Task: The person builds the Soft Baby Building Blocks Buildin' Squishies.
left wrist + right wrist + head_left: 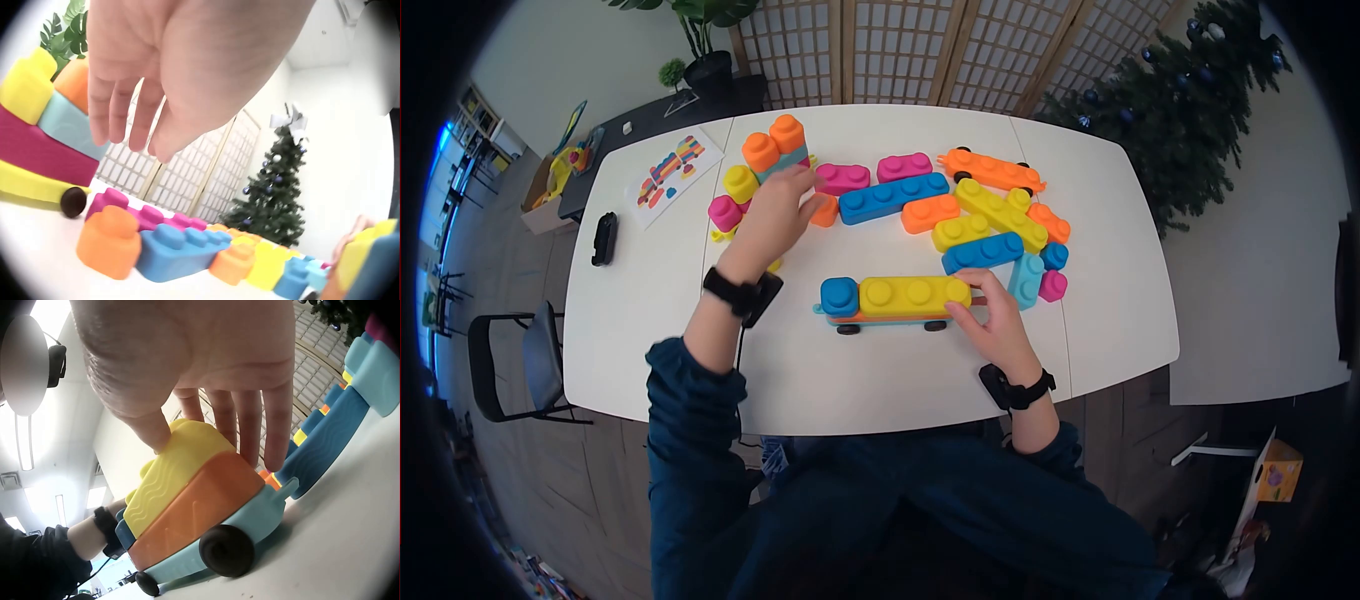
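Note:
In the head view a toy block car stands at the near middle of the table. Its light-blue wheeled base (265,509) carries an orange block (200,500), topped by a yellow block (910,292) and a small blue block (839,297). My right hand (998,325) holds the yellow block's right end, thumb on the near side and fingers on the far side. My left hand (772,225) hovers with fingers pointing down, holding nothing, beside a small orange block (109,242). Left of it stands a second block car with a magenta block (44,150) on a yellow wheeled base (31,187).
Behind the near car lie a long blue block (895,200), magenta blocks (904,167), yellow blocks (1000,215) and an orange wheeled base (992,172). A picture sheet (672,178) and a black case (604,239) lie at the left.

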